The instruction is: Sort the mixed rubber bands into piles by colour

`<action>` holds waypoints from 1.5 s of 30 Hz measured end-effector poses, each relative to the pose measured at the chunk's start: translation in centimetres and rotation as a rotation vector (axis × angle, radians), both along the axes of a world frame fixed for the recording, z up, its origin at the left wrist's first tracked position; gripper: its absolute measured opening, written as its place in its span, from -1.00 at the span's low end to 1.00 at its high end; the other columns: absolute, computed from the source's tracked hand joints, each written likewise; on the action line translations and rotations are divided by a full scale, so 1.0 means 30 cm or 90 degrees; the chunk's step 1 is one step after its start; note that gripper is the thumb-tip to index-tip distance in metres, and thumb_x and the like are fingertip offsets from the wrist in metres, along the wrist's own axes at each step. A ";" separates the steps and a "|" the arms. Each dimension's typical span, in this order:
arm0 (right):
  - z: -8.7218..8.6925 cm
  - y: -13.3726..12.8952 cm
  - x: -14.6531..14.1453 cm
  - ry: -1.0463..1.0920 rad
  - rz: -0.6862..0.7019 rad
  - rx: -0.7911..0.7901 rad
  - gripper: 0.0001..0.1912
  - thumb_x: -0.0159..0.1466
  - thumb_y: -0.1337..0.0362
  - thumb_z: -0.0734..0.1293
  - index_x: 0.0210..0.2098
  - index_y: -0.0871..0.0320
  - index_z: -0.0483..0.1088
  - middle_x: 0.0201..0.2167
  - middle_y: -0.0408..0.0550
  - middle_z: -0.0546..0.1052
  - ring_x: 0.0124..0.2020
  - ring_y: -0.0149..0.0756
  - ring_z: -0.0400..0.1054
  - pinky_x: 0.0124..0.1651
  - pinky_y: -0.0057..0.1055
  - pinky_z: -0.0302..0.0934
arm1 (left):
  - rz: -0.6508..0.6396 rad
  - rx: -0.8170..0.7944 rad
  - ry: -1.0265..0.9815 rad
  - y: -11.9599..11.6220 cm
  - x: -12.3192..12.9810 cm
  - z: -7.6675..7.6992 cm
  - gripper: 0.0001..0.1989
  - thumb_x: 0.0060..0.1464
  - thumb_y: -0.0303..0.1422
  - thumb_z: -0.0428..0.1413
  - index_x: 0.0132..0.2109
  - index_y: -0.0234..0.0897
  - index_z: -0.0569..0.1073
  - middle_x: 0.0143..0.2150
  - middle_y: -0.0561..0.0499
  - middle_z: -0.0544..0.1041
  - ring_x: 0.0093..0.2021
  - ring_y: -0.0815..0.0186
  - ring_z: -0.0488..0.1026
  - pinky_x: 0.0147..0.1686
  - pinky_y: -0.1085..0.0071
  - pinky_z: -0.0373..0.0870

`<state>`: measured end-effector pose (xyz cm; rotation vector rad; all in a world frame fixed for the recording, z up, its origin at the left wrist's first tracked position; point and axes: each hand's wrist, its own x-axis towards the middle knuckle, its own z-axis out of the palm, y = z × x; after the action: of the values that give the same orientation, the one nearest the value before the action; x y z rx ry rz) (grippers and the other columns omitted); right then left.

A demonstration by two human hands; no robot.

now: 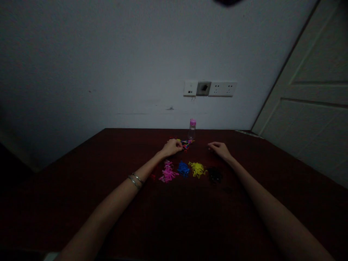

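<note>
My left hand is at the mixed heap of small coloured rubber bands, its fingers curled and pressed together at the heap's left side. Whatever those fingers hold is too small to make out. To the right of the heap, my right hand rests low over the table with thumb and fingers pinched; anything between them does not show. Nearer me lie sorted piles in a row: pink bands, blue bands, yellow bands and black bands. A few red bands lie partly behind my left forearm.
A clear bottle with a pink cap stands behind the mixed heap. The dark red table meets a pale wall carrying sockets. A panelled door is at the right.
</note>
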<state>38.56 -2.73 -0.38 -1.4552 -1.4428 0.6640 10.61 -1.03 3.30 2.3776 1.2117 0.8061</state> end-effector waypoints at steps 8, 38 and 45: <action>-0.008 0.013 0.009 0.014 0.006 0.011 -0.62 0.00 0.05 0.27 -0.41 0.28 0.43 -0.58 -0.03 0.46 -0.62 -0.46 0.21 -0.61 -0.53 0.06 | -0.199 -0.027 0.084 -0.174 0.230 0.052 -0.82 -0.18 -0.43 0.06 -0.38 -0.30 0.52 -0.42 0.00 0.51 -0.45 0.40 0.37 -0.44 0.53 0.24; -0.032 0.033 0.017 -0.151 0.032 0.016 -0.67 0.03 0.10 0.24 -0.44 0.23 0.49 -0.54 -0.03 0.51 -0.47 -0.30 0.34 -0.39 -0.44 0.16 | 0.249 -0.115 -0.362 0.158 -0.304 -0.070 -0.66 -0.11 -0.19 -0.04 -0.43 -0.39 0.47 -0.70 0.12 0.26 -0.69 0.51 0.09 -0.64 0.55 0.01; 0.023 0.014 -0.078 -0.202 0.072 0.026 -0.77 0.00 0.23 0.26 -0.43 0.22 0.47 -0.47 -0.05 0.51 -0.41 -0.30 0.34 -0.31 -0.43 0.18 | 0.210 -0.128 -0.326 0.149 -0.295 -0.077 -0.64 -0.10 -0.16 -0.05 -0.49 -0.38 0.45 -0.73 0.12 0.22 -0.68 0.49 0.11 -0.62 0.55 0.01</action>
<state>36.22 -2.32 0.32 -1.5039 -1.7827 0.4839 1.77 3.43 0.99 1.6853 1.3878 1.2334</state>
